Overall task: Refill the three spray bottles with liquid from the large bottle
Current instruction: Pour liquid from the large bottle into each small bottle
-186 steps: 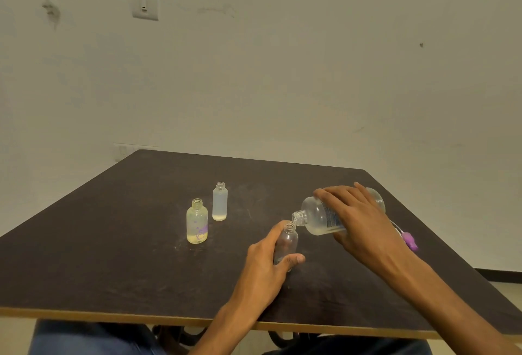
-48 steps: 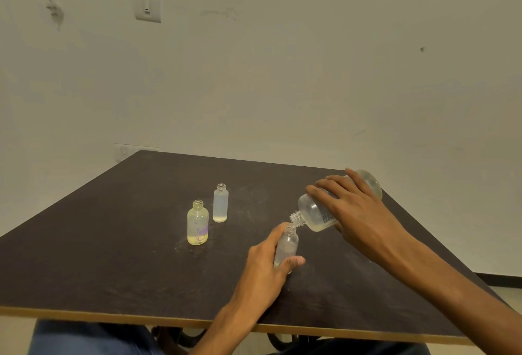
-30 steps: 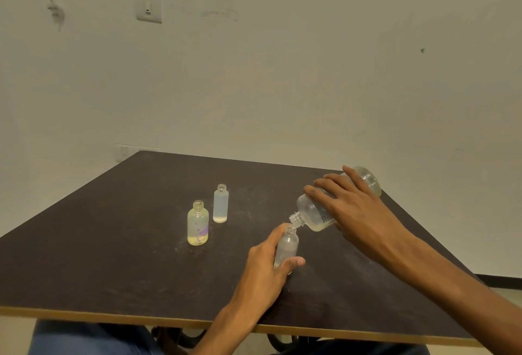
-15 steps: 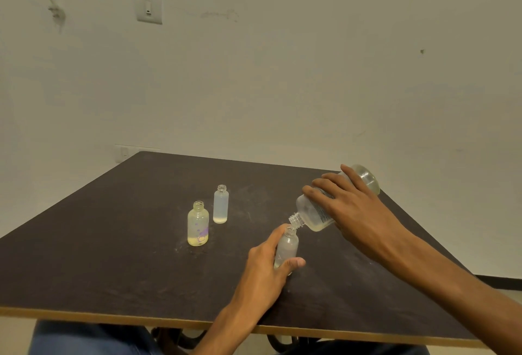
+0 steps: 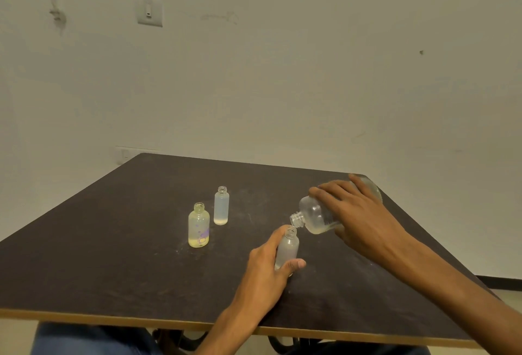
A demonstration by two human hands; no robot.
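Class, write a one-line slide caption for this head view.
Right hand tips large bottle over small bottle steadied by left hand.

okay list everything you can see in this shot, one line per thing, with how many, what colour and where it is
large bottle: one, clear, tipped with its mouth over the small clear bottle, a little liquid inside
small clear bottle: one, frosted clear, uncapped, upright near the table's middle front
yellowish bottle: one, pale yellow with purple print, uncapped, standing left of centre
pale bluish bottle: one, uncapped, just behind and right of the yellowish one
table: one, dark top with a light wooden edge
wall switch: one, white, upper left of the wall
wall socket: one, white, low behind the table's far left corner
left hand: one, holding the small clear bottle
right hand: one, holding the large bottle
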